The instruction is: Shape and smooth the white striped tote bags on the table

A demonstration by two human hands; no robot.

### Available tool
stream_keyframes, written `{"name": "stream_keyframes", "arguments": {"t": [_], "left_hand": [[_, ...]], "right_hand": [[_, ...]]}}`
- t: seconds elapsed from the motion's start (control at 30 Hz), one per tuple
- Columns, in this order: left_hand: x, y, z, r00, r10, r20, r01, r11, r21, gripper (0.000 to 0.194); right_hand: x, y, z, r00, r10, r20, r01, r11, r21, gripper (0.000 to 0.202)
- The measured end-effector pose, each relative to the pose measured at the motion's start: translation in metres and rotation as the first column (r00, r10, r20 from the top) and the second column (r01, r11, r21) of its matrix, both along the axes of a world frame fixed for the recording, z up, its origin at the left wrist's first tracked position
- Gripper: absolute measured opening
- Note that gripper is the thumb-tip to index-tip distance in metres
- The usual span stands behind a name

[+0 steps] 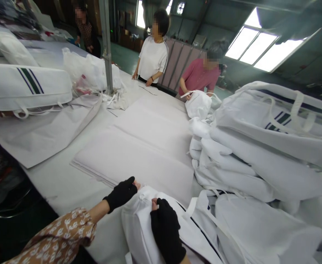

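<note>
A white fabric bag (139, 216) with dark trim lies in front of me at the table's near side. My left hand (123, 193), in a black glove with bare fingertips, is closed at the far left corner of this bag. Gloved the same way, my right hand (166, 229) has its fingers curled tightly around a fold of the bag's upper side. The cloth hides part of the fingertips on both hands. White straps (195, 209) lie loose just right of my right hand.
Flat white sheets (139, 157) are stacked mid-table. White bags with handles (243, 161) pile high on the right. A striped white bag (29, 86) is at left, beside a metal post (107, 47). People (154, 55) stand along the far side.
</note>
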State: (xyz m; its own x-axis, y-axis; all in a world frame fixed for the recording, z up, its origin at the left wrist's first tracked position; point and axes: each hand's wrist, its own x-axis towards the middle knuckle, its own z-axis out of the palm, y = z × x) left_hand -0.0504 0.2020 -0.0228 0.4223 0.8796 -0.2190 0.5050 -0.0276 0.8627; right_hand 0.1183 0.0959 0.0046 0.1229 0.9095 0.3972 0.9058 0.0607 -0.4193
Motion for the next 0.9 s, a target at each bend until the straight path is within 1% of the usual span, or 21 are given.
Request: {"name": "stream_keyframes", "arguments": {"t": [0.07, 0.13, 0.23, 0.3, 0.37, 0.5, 0.63, 0.7, 0.8, 0.9], "left_hand": [[0.003, -0.008, -0.02, 1.0, -0.014, -0.026, 0.012, 0.997, -0.072, 0.034], [0.009, -0.015, -0.032, 0.996, -0.046, -0.076, 0.041, 0.997, -0.07, 0.037], [0.014, -0.018, -0.036, 0.958, -0.171, -0.229, 0.162, 0.985, -0.057, 0.042], [0.013, -0.016, -0.037, 0.927, -0.258, -0.273, 0.248, 0.966, -0.07, 0.048], [0.01, -0.013, -0.038, 0.924, -0.288, -0.254, 0.282, 0.958, -0.058, 0.049], [0.009, -0.007, -0.044, 0.931, -0.319, -0.179, 0.32, 0.947, -0.022, 0.043], [0.016, -0.005, -0.054, 0.933, -0.356, -0.045, 0.356, 0.934, -0.021, 0.038], [0.018, -0.007, -0.059, 0.952, -0.307, 0.009, 0.307, 0.952, -0.013, 0.038], [0.019, -0.013, -0.065, 0.99, -0.132, 0.05, 0.133, 0.991, -0.012, 0.039], [0.017, -0.019, -0.071, 0.998, 0.018, 0.061, -0.016, 1.0, -0.027, 0.041]], "right_hand": [[-0.001, 0.0, 0.001, 0.999, -0.016, -0.036, 0.015, 1.0, -0.021, 0.027], [-0.002, 0.0, 0.001, 0.998, -0.03, -0.046, 0.028, 0.998, -0.051, 0.031], [-0.001, 0.0, 0.0, 0.997, -0.045, -0.066, 0.039, 0.996, -0.081, 0.031], [-0.001, 0.0, 0.0, 0.995, -0.05, -0.082, 0.043, 0.996, -0.079, 0.031], [-0.002, 0.001, -0.001, 0.996, -0.046, -0.077, 0.042, 0.998, -0.055, 0.031], [-0.004, 0.001, -0.004, 0.998, -0.028, -0.053, 0.029, 0.999, 0.018, 0.029], [-0.006, 0.002, -0.007, 0.996, -0.033, -0.082, 0.034, 0.999, 0.01, 0.027], [-0.005, 0.002, -0.007, 0.997, -0.037, -0.074, 0.039, 0.999, 0.019, 0.026], [-0.003, 0.002, -0.004, 0.999, -0.033, -0.038, 0.033, 0.999, -0.001, 0.027], [0.0, -0.004, 0.004, 1.0, 0.006, 0.002, -0.006, 1.0, -0.029, 0.031]]}}
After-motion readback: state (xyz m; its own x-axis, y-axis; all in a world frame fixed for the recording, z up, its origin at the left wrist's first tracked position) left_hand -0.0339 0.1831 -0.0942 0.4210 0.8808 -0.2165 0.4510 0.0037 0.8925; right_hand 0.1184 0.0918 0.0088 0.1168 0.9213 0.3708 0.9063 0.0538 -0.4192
